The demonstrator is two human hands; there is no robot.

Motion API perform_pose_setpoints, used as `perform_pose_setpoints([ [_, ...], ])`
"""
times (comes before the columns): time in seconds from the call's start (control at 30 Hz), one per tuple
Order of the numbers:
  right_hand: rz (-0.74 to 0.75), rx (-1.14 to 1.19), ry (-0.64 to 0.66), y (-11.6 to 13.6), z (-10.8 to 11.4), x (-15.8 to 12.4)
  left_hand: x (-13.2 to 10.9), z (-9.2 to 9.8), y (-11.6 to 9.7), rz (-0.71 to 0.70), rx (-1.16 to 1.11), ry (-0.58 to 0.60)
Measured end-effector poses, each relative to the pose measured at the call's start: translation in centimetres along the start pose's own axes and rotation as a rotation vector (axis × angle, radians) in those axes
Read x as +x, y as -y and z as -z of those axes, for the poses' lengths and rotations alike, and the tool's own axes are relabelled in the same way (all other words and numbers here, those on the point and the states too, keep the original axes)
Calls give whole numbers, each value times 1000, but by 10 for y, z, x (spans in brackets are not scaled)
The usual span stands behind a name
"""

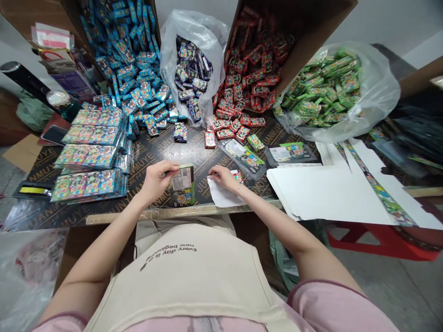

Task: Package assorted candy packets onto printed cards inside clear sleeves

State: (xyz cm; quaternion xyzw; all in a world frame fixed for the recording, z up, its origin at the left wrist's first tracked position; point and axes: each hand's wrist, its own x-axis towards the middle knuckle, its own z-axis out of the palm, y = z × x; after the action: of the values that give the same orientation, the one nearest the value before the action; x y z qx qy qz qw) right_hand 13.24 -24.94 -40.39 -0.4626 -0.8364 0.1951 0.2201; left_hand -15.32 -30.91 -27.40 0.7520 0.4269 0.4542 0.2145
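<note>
My left hand [157, 182] pinches the upper left edge of a clear plastic packet [183, 186], which shows a barcode and green and black print. The packet stands near the table's front edge. To its right, my right hand [223, 178] has its fingers closed at the upper left corner of a white sheet [221, 197]. Part of a small colourful box [238, 177] shows beside that wrist. Beyond the hands lie a purple box stack [180, 132], a red box [210, 139], a green box [255, 142] and a flat printed packet [244, 158].
Stacked filled packets [88, 182] stand at left. Behind are heaps of blue boxes [138, 92] and red boxes [249, 78], a bag of purple boxes [194, 69] and a bag of green boxes [328, 87]. White card sheets [321, 193] overhang the front edge at right.
</note>
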Motion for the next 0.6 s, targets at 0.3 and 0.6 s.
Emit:
perform_pose_setpoints([
  [0.3,114,-180,-4,5,-9,-22,0,-1,1,8,15,-10],
  [0.6,120,-181,-20,10,-11,-26,-1,-2,5,-55,20,-32],
])
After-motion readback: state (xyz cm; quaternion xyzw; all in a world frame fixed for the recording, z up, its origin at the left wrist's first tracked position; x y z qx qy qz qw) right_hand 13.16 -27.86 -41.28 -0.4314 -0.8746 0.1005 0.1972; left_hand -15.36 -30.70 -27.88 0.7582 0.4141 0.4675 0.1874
